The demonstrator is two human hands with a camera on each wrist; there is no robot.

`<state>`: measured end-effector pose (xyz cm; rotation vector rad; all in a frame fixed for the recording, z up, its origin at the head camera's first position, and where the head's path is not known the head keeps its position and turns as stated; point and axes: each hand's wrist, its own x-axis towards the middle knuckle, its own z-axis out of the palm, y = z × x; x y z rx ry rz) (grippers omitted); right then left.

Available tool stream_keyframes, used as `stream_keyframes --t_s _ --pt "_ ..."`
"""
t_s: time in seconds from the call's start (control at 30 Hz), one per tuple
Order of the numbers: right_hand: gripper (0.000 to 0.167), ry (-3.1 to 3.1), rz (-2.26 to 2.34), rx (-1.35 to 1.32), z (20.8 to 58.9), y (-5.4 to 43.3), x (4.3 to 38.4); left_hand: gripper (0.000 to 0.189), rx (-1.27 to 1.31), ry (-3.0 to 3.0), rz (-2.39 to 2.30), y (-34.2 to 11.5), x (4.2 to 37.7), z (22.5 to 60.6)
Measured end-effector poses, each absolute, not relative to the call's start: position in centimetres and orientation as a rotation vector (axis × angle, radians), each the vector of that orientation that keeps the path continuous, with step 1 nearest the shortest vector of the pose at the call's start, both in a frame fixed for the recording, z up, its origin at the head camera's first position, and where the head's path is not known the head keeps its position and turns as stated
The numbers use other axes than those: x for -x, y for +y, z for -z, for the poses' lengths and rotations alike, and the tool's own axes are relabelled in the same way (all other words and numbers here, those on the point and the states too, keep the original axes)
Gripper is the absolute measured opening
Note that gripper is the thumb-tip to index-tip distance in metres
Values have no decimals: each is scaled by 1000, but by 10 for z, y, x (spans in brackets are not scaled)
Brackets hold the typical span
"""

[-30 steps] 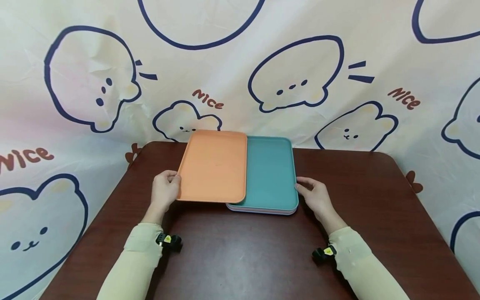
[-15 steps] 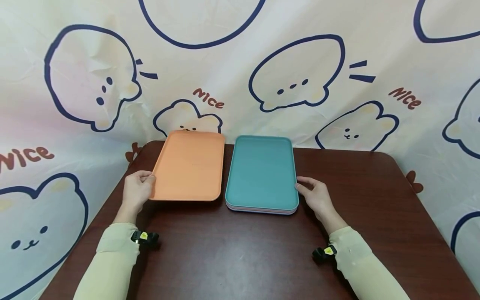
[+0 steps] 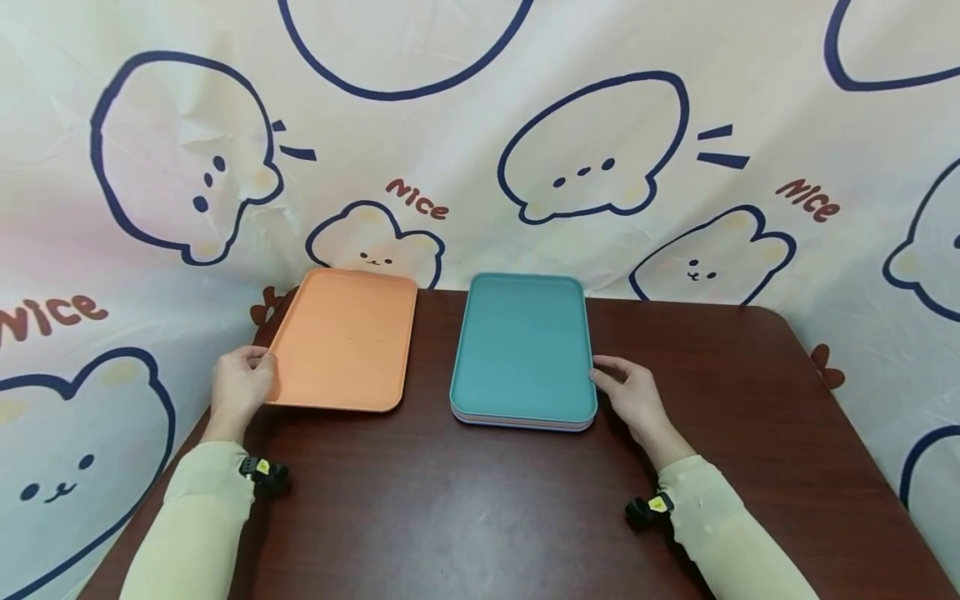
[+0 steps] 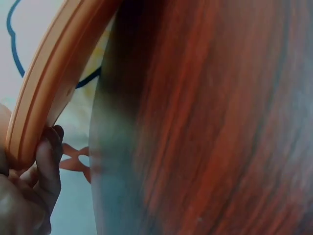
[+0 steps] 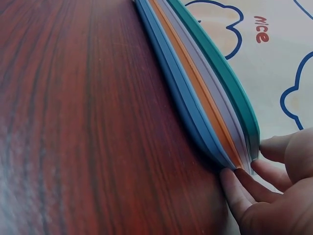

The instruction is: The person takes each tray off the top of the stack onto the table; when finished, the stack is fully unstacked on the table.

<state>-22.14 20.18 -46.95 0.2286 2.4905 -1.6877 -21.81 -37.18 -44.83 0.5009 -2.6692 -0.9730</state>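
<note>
My left hand [image 3: 242, 386] pinches the left edge of an orange tray [image 3: 345, 337] at the left of the table. In the left wrist view, the fingers [image 4: 49, 156] are under the tray's rim and part of the tray's underside shows above the table. A stack of trays with a teal tray [image 3: 525, 346] on top lies at the middle of the table. My right hand [image 3: 633, 396] touches the right side of this stack with its fingertips. From the right wrist view, a lilac tray, an orange one and a blue tray [image 5: 183, 107] show beneath the teal one.
A dark brown wooden table [image 3: 465, 508] bears the trays. Behind it hangs a pale cloth [image 3: 465, 133] printed with cartoon bears and the word "Nice". A small black camera [image 3: 270, 477] is strapped to the left wrist, another camera [image 3: 641, 512] to the right.
My left hand has moved the orange tray left, off the teal tray, and a strip of bare table now lies between them. The right hand and the stack have stayed in place.
</note>
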Motion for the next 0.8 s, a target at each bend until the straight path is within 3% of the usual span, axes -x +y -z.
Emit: stream_keyframes --t_s 0.4,0.8 --pt "43 2500 1687 -230 471 202 222 47 -678 -2739 925 -385 225 449" --pt "44 2497 1694 -226 472 202 222 46 -794 -2708 1186 -399 231 460"
